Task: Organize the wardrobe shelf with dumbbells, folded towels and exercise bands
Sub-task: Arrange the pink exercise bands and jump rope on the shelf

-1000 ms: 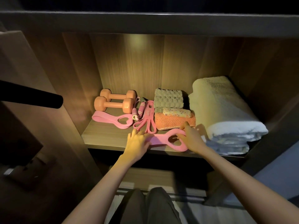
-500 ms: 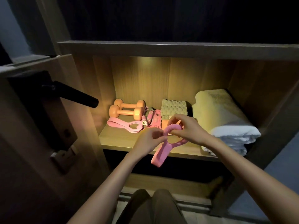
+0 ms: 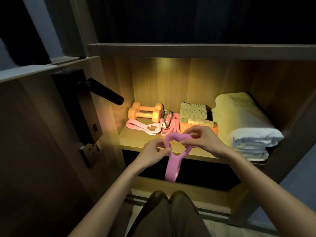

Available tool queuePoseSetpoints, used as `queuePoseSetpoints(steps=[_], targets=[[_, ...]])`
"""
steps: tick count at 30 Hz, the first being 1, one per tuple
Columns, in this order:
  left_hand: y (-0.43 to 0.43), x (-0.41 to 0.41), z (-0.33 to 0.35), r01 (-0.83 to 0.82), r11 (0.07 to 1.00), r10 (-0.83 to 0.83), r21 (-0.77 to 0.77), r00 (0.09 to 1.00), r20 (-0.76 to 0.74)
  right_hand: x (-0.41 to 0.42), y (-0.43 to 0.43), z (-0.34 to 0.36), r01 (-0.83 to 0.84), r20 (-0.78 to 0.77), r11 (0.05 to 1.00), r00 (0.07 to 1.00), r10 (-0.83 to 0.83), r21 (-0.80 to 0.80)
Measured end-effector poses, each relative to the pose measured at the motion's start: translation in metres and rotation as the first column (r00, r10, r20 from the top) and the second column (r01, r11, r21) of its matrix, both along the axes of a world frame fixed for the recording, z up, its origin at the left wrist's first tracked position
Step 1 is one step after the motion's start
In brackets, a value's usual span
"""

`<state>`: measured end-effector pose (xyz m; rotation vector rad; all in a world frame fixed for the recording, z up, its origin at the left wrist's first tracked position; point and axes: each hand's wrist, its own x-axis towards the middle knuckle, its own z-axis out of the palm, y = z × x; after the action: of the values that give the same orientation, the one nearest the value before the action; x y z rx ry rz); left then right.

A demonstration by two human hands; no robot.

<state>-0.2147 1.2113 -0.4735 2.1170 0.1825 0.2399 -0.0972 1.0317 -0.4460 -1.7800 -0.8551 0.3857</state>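
While curled fingers (image 3: 160,152) of left hand (image 3: 151,152) and right hand (image 3: 204,139) pinch it, the pink band (image 3: 173,168) dangles, heart-looped.

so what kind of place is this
Most likely a built-in wardrobe at home, perhaps a bedroom: a lit wooden shelf holds folded white towels and orange dumbbells, and a door with a black lever handle stands at the left. The left hand and right hand hold a pink exercise band.
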Motion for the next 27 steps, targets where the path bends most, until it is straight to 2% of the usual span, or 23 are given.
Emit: queuePoseSetpoints(steps=[4,8,10,15,17,21,27], targets=[[0.004,-0.007,0.010,-0.058,0.998,0.060,-0.018,0.986,0.154,-0.010,0.014,0.017,-0.054,0.187,0.997,0.980,0.065,-0.062],[0.009,-0.012,0.017,-0.085,0.983,0.044,0.160,0.970,0.240,-0.011,0.022,0.028,-0.105,0.249,0.987,0.959,0.133,-0.121],[0.011,-0.017,0.020,-0.068,0.979,0.019,0.190,0.969,0.245,-0.011,0.023,0.031,-0.136,0.243,0.981,0.956,0.167,-0.138],[0.016,-0.023,0.029,0.062,0.985,-0.082,0.160,0.989,0.126,-0.012,0.026,0.030,-0.166,0.243,0.969,0.947,0.208,-0.182],[0.017,-0.023,0.030,0.062,0.989,-0.073,0.137,0.994,0.078,-0.012,0.029,0.028,-0.155,0.257,0.968,0.945,0.203,-0.197],[0.018,-0.025,0.028,0.056,0.998,-0.056,-0.026,0.998,-0.003,-0.013,0.032,0.025,-0.170,0.253,0.961,0.941,0.223,-0.217],[0.026,-0.026,0.029,0.042,0.997,-0.047,-0.062,0.995,-0.086,-0.012,0.039,0.023,-0.175,0.303,0.953,0.920,0.247,-0.246]])
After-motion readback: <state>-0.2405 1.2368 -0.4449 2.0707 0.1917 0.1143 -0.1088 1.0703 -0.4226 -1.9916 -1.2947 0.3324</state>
